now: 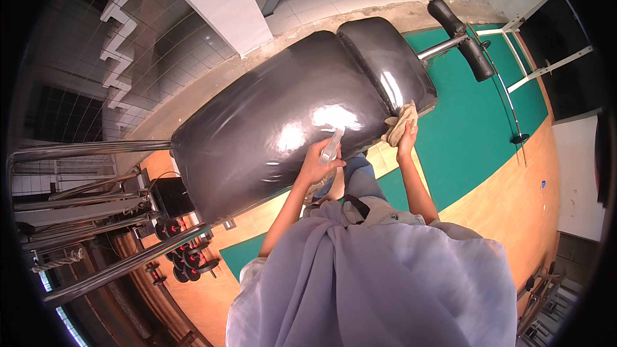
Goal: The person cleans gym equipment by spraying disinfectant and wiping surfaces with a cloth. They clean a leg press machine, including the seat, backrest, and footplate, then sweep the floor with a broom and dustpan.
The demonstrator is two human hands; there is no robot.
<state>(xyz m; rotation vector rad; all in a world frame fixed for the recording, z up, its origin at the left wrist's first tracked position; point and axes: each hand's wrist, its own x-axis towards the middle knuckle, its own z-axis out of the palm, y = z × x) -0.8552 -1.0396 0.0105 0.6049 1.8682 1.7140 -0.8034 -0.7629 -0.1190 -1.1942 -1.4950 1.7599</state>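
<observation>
Before me is an exercise bench with a long black padded seat point(250, 101) and a shorter black pad point(376, 43) at its right end. My left hand point(315, 164) grips a clear spray bottle point(330, 148) by its neck, over the bench's near edge. Most of the bottle's body is hidden behind the hand and wrist. In my right hand point(407, 140) is a crumpled beige cloth point(402, 123), held against the near side where the two pads meet. Bright light reflects off the glossy covering.
A black foam leg roller point(460, 38) juts out beyond the short pad. Past it, a barbell point(506, 91) crosses the green mat point(462, 154). Chrome bars point(96, 149) and a rack of dumbbells point(188, 255) stand left. A white pillar point(212, 0) rises behind the bench.
</observation>
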